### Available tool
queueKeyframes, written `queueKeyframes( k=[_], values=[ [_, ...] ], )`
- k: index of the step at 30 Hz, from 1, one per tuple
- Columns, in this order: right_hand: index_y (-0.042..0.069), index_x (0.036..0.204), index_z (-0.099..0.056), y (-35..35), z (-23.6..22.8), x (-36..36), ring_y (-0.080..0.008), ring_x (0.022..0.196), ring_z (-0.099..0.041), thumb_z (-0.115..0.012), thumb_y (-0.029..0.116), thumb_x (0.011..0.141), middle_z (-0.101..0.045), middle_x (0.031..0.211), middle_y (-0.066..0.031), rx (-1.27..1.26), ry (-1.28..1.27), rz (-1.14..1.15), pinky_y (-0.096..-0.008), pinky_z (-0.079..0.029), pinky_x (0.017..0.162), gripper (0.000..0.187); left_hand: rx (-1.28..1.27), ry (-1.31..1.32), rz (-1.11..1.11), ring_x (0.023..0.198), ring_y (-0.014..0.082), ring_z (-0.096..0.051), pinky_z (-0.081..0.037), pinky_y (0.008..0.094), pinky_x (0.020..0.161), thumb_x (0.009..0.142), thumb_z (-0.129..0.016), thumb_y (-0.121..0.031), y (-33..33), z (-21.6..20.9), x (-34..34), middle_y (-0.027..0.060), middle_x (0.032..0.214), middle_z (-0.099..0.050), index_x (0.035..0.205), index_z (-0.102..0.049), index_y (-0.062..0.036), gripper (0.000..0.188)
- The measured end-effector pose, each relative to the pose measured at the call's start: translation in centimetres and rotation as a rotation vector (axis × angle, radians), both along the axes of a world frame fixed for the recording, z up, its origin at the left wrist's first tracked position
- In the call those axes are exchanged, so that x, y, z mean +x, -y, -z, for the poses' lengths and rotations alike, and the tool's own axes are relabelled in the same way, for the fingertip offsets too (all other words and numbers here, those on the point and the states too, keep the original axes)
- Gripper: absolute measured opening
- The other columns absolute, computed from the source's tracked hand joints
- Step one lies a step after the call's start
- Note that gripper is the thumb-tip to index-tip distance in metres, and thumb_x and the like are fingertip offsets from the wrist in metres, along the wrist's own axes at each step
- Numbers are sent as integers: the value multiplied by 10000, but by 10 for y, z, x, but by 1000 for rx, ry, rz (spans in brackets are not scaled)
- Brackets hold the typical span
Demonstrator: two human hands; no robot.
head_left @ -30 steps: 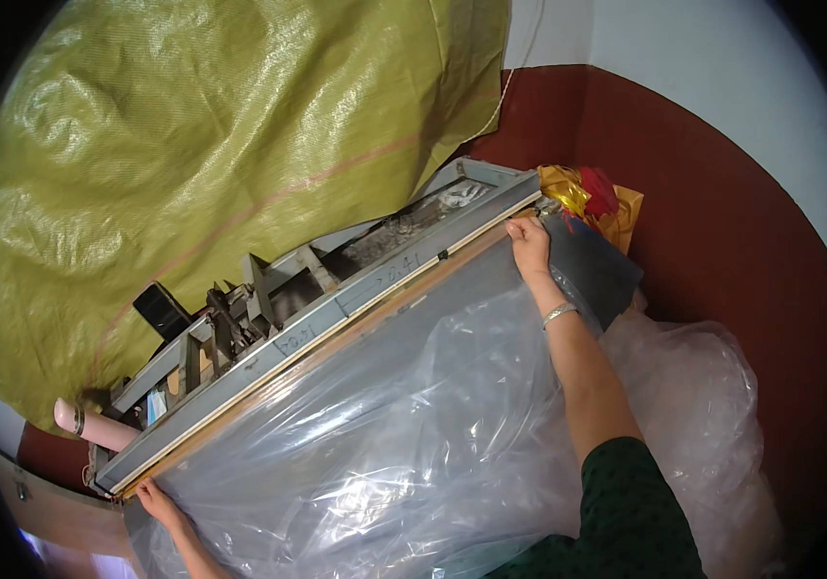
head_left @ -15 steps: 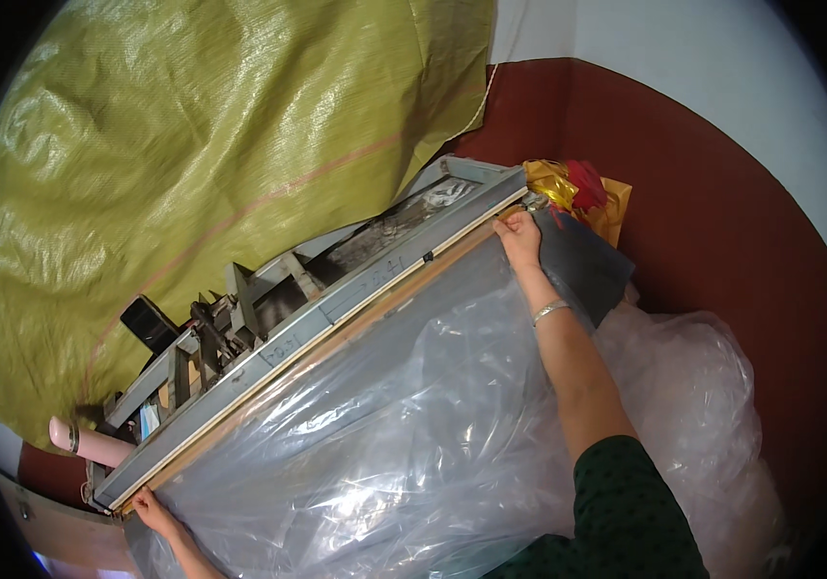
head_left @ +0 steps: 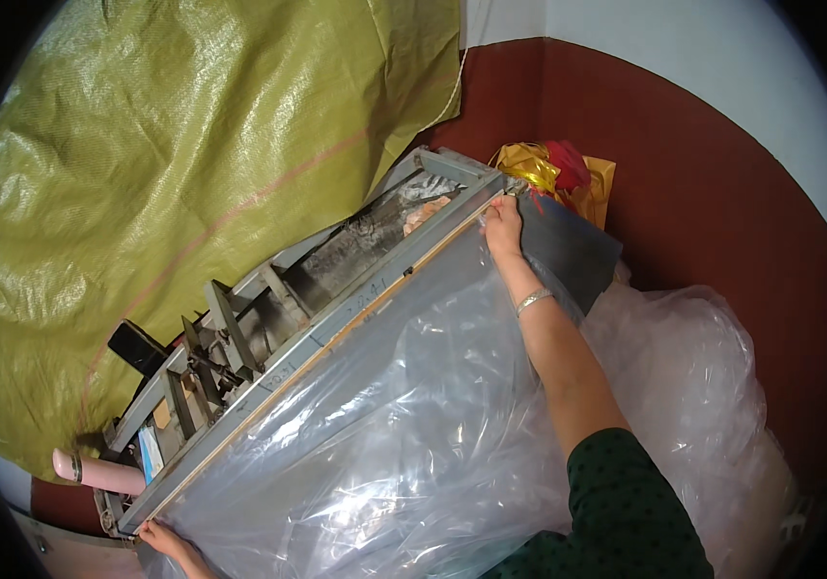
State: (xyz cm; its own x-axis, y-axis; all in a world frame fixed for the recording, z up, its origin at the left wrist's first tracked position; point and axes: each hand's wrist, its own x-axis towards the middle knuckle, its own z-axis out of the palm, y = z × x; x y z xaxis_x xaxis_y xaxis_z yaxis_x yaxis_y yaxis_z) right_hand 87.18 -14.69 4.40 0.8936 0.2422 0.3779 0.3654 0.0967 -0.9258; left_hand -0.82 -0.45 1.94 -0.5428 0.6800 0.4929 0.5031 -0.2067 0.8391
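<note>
A wide clear plastic sheet [head_left: 404, 415] lies stretched along a grey metal bar [head_left: 326, 328] that runs diagonally from near left to far right. My right hand [head_left: 503, 229], with a bracelet at the wrist, pinches the sheet's edge by the bar's far end. Down at the near left end, my left hand [head_left: 167, 540] has its fingers closed on the other end of that edge. A thin tan strip [head_left: 355, 323] shows between bar and sheet. The fingertips of both hands are partly hidden.
Behind the bar is an open metal frame [head_left: 225, 323] with crosspieces. A pink bottle [head_left: 109, 476] and black phone [head_left: 137, 348] are at its left. A yellow-green woven tarp [head_left: 191, 164] hangs behind. Bunched plastic [head_left: 674, 376] lies right, below gold and red wrapping [head_left: 568, 169].
Both hands have brought the sheet's edge closer to the bar, so the tan strip shows narrower. The whole view has shifted slightly, and more of the frame's inside shows.
</note>
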Motion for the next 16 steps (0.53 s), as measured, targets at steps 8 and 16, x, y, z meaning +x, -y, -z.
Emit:
queueKeyframes(
  k=[8,16],
  values=[
    [26,895,-457,4,4,2,-155,563,-535,-478,32,844,-524,765,-69,-56,61,32,-276,-450,437,55,6,44,46,683,116,-414,-377,242,617,864,-462,-188,-1,2,5,21,794,-479,878,-480,-34,156],
    [56,930,-471,7,12,1,-174,510,-557,-508,102,852,-555,756,-92,80,-173,-70,-278,-461,430,98,-63,271,610,622,119,-443,-396,251,563,882,-493,-219,29,-16,14,13,739,-489,921,-454,-99,131]
  ],
)
